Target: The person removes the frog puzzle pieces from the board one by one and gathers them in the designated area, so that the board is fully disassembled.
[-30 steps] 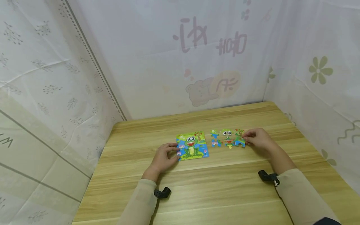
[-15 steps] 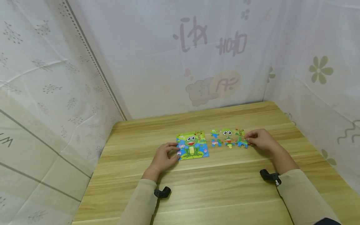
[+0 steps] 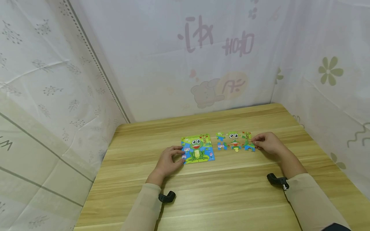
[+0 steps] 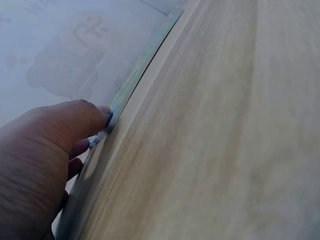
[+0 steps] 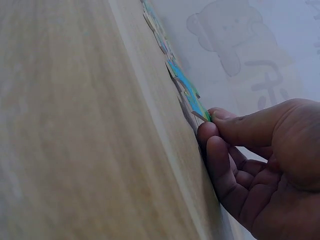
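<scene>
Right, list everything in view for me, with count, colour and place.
Frog picture card: one, green and blue, on the table, left of the pieces
Puzzle pieces: six visible, mostly green and blue, right of the card in two rows of three
Table: one, yellowish-brown wood grain, under everything
Printed cloth: sheet count unclear, whitish, behind the table and at both sides
Dark object: one, black, bottom right of the head view, too cropped to identify
Wrist devices: two, black, one by each cuff
Sleeves: two, beige, on both arms
Left grip: one, bare hand, touching the card's left edge
Right grip: one, bare hand, pinching the near right piece
</scene>
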### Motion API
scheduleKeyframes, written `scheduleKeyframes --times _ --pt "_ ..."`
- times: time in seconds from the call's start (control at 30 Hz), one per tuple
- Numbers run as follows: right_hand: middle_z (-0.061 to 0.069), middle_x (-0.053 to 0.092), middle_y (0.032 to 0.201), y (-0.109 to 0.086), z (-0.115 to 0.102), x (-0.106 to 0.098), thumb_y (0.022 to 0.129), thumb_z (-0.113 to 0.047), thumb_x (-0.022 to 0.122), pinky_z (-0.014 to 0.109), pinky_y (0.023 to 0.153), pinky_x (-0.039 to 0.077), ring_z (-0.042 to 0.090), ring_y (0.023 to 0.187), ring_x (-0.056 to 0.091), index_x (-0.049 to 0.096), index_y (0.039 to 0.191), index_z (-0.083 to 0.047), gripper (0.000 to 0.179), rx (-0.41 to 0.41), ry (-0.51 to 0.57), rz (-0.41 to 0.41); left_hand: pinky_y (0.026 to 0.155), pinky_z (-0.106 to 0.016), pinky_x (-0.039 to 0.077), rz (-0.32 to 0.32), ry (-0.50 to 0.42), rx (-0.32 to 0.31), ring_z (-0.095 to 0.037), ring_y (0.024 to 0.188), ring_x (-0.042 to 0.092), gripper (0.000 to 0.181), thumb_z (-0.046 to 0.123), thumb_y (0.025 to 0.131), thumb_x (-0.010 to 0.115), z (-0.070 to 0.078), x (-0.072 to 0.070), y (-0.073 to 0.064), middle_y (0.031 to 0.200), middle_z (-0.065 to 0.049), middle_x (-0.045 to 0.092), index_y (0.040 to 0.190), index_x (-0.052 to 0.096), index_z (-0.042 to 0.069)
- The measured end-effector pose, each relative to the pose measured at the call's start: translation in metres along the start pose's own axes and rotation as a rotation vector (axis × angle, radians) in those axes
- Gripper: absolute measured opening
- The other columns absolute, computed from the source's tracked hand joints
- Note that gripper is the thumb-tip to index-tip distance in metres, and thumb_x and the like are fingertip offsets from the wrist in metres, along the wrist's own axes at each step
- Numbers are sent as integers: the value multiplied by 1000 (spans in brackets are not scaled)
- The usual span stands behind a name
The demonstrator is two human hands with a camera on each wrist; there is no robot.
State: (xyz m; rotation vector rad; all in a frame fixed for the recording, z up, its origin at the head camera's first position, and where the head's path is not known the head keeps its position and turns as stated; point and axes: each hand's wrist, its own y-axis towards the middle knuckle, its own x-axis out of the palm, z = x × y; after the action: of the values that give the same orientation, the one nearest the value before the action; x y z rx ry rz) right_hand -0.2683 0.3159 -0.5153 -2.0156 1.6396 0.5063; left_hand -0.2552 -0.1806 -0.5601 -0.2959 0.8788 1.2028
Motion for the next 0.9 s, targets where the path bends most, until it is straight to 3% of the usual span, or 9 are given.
scheduleKeyframes --times 0.47,0.7,0.9 --pt "18 73 106 2 3 1 106 -3 60 27 71 61 21 89 68 71 118 10 20 22 38 9 118 -46 40 -8 15 -5 -21 138 51 28 26 93 82 0 0 -1 144 6 61 120 78 20" --pt "15 72 105 3 4 1 106 -4 61 26 71 60 21 88 68 71 118 7 20 24 10 17 117 -53 40 9 19 23 -25 138 51 28 26 93 82 1 0 -2 143 4 62 120 78 20" --pt "15 73 103 4 -2 3 105 -9 64 27 70 60 21 87 68 70 119 6 22 3 -3 29 117 -48 41 4 13 6 -22 138 51 27 26 93 82 1 0 -1 143 6 62 120 78 20"
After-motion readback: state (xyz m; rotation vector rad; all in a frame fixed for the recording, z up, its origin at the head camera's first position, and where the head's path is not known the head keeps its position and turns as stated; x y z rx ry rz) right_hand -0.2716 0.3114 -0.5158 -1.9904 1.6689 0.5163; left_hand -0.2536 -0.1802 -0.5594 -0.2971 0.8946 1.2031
